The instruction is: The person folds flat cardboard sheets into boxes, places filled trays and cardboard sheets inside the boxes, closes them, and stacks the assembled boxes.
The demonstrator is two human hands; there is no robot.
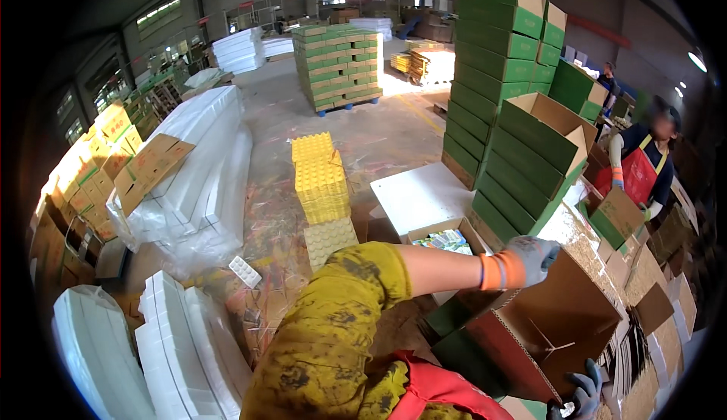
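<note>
An open cardboard box, brown inside and dark green outside, is tilted in front of me at the lower right. My left hand, in a grey glove with an orange cuff, reaches across to the box's far upper edge, its fingers closed there; the fingertips are partly hidden. At the near lower edge, my right hand, also gloved in grey, has its fingers curled round the cardboard. Beyond my left forearm lies a smaller open carton holding colourful printed packets.
Green boxes rise in a tall stack ahead right. Yellow egg trays are piled in the middle, near a white board. Wrapped white foam stands left. A co-worker in a red apron handles a box at right.
</note>
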